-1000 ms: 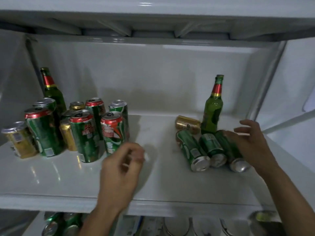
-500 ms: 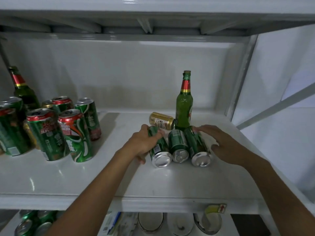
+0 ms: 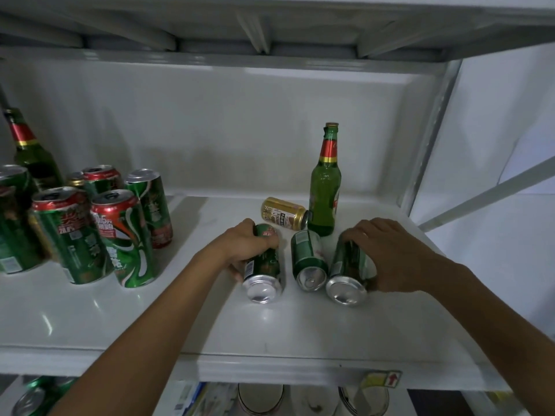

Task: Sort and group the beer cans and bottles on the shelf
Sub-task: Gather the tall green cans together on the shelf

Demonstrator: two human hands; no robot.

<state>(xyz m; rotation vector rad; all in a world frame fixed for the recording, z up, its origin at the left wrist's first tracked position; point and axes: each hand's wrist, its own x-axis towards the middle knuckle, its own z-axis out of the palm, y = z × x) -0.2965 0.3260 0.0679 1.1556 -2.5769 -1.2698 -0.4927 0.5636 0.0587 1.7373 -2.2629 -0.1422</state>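
Three green cans lie on their sides near the shelf's (image 3: 300, 334) right front, bases toward its front edge. The left hand (image 3: 243, 244) grips the left can (image 3: 263, 271), the right hand (image 3: 390, 259) grips the right can (image 3: 348, 274), the middle can (image 3: 307, 259) between them. Behind lie a gold can (image 3: 283, 213) and an upright green bottle (image 3: 324, 193).

Relative to the upright green glass bottle (image 3: 324, 187) at the right: three green aluminium cans (image 3: 309, 259) lie just in front of it and one gold aluminium can (image 3: 283, 213) touches its left. Far to its left stand one more green glass bottle (image 3: 28, 151) and at least six upright green-and-red cans (image 3: 126, 238).
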